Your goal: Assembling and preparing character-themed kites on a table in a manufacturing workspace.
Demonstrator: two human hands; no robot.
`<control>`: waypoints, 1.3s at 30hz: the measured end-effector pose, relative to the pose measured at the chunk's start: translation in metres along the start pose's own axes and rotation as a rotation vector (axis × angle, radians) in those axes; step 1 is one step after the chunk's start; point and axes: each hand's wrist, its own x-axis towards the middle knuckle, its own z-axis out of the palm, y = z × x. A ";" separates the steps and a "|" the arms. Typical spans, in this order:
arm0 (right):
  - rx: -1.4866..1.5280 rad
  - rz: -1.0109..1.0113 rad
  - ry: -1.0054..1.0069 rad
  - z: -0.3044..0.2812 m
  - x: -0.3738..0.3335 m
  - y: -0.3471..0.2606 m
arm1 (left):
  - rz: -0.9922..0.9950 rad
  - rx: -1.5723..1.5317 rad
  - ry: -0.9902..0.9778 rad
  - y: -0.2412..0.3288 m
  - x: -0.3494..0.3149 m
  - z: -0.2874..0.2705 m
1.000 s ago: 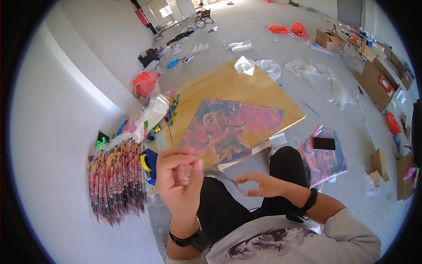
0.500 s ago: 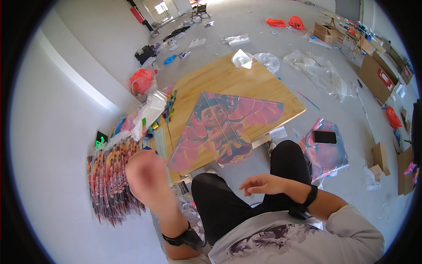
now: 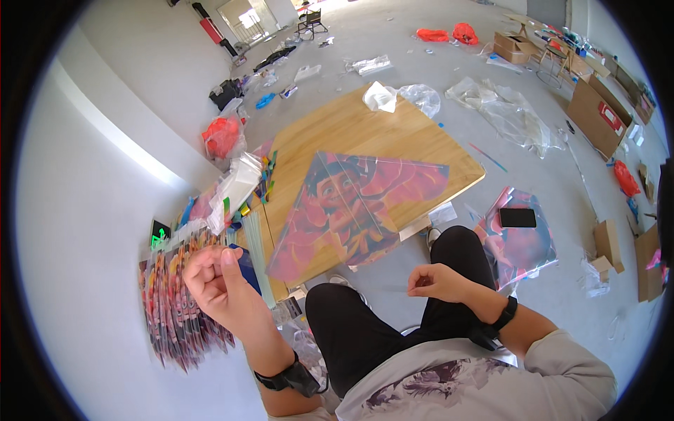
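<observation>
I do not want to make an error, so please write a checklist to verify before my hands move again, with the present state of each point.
1. Printed kite spread on the wooden table: ok.
2. Its whole outline within the table edge: not ok; the lower part appears to reach past the near edge.
3. Left hand off the kite: ok, raised before a blue object.
4. Right hand empty: cannot tell, it is curled.
5. Black phone off the table: ok, on a printed sheet at right.
</observation>
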 end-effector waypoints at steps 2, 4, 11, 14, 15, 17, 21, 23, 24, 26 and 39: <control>-0.075 -0.020 0.028 -0.010 -0.006 0.000 | -0.055 -0.079 -0.013 -0.008 0.005 0.003; 0.036 -0.021 0.090 -0.016 -0.011 -0.002 | -0.066 -0.096 -0.011 -0.019 0.009 0.008; 0.055 -0.041 0.334 -0.048 -0.028 -0.045 | -0.184 -0.119 -0.052 -0.061 0.032 0.042; 0.000 -0.082 0.411 -0.071 -0.033 -0.047 | -0.244 -0.131 -0.080 -0.087 0.032 0.059; 0.001 -0.069 0.416 -0.080 -0.033 -0.046 | -0.266 -0.131 -0.108 -0.096 0.032 0.065; 0.038 -0.056 0.438 -0.092 -0.034 -0.049 | -0.322 -0.120 -0.156 -0.112 0.032 0.078; 0.006 -0.016 0.576 -0.115 -0.031 -0.050 | -0.407 -0.086 -0.276 -0.154 0.031 0.107; 0.026 -0.011 0.627 -0.127 -0.028 -0.052 | -0.492 -0.116 -0.283 -0.172 0.031 0.126; 0.045 -0.004 0.667 -0.133 -0.026 -0.051 | -0.578 -0.139 -0.281 -0.184 0.030 0.135; 0.042 0.068 0.704 -0.142 -0.018 -0.054 | -0.629 -0.201 -0.266 -0.218 0.029 0.146; -0.153 0.079 0.866 -0.232 0.081 -0.027 | -0.839 -0.143 -0.245 -0.393 0.010 0.208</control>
